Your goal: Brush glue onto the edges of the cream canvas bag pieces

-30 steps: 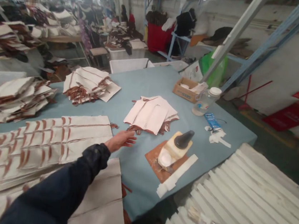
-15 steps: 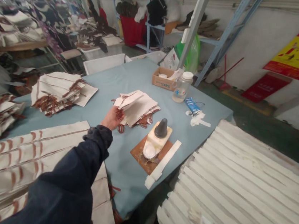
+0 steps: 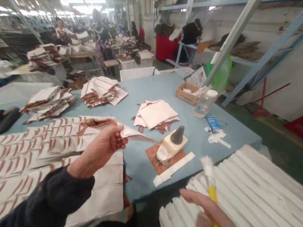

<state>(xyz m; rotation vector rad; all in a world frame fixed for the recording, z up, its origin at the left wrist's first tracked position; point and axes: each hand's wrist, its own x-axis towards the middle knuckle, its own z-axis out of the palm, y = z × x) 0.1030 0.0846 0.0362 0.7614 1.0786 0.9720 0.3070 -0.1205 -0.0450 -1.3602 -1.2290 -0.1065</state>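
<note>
My left hand [image 3: 106, 145] is closed on the edge of a cream fabric piece [image 3: 136, 133] with a brown strip trailing off its left side. It hangs above the table, left of a glue dispenser [image 3: 172, 145] with a dark grey cone top. My right hand [image 3: 212, 222] grips a paintbrush [image 3: 213, 197] by its yellow handle, its pale bristles pointing up and away. Its index finger stretches out to the left. Under the brush lie overlapping white strips [image 3: 262, 199]. Behind the dispenser sits a pile of cream pieces [image 3: 157, 114] with brown edging.
Rows of cream pieces with brown strips [image 3: 33, 162] cover the left side of the blue-green table [image 3: 143, 87]. At the back right stand a cardboard box [image 3: 187, 95], a clear jar [image 3: 205, 105] and a blue packet [image 3: 213, 123]. A slanted metal post [image 3: 234, 35] rises beyond them.
My left hand has drawn a cream piece off the pile and back toward me. My right hand has come up into view with the brush raised. The view has swung left.
</note>
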